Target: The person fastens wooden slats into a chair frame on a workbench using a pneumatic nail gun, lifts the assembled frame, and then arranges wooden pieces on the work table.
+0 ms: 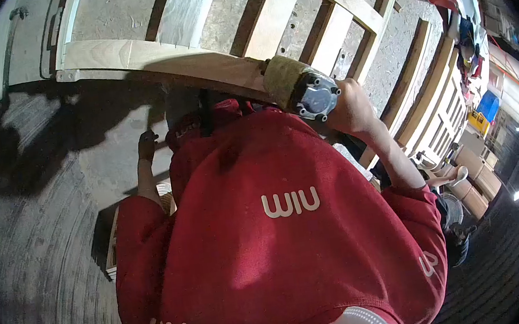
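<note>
Right grip clenched, a red-shirted person works at a speckled counter bearing a slatted wooden frame, the olive-bodied power tool in that grip poised at the frame's curved near rail. The step appears to be fastening; the next move would call for steady, square aim. Whether the left grip, held apart, carries anything cannot be told.

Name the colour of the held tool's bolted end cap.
The end cap is silvery grey, shown in the head view.
</note>
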The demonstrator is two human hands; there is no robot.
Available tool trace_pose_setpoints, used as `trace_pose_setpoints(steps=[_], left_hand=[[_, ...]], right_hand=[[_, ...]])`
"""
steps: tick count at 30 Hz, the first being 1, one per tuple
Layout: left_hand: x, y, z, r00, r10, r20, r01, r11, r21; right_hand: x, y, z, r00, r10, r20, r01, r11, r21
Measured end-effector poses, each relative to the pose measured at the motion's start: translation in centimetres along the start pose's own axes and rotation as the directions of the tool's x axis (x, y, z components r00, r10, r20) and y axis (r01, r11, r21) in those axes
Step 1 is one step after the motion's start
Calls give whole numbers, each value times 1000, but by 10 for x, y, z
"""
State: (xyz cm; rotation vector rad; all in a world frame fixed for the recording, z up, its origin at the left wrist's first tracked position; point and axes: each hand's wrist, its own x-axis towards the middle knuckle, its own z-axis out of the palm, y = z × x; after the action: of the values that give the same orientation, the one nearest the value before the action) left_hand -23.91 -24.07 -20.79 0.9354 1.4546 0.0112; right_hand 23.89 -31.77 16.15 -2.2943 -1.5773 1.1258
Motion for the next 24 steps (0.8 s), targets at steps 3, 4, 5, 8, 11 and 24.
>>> trace_pose_setpoints(steps=[3,4,5,8,11,24], left_hand=[[23,-30,5,995,58,78,-65,994,89],[24,-34,5,996,59,68,-65,994,90],[23,-40,6,998,46,49,-50,995,85],[12,-32,11,1000,20,13,-21,996,85],[9,-25,15,1000,0,16,-2,995,95],[16,70,26,948,-241,209,-25,598,801]], right_hand=[[-1,1,2,1000,19,0,-19,1000,16],[0,3,3,999,41,3,-41,999,33],[0,6,4,999,40,2,-40,999,34],[0,9,5,1000,1,-5,0,999,42],[1,7,5,996,82,39,-84,995,53],[-38,57,1,999,-26,-30,29,995,93]])
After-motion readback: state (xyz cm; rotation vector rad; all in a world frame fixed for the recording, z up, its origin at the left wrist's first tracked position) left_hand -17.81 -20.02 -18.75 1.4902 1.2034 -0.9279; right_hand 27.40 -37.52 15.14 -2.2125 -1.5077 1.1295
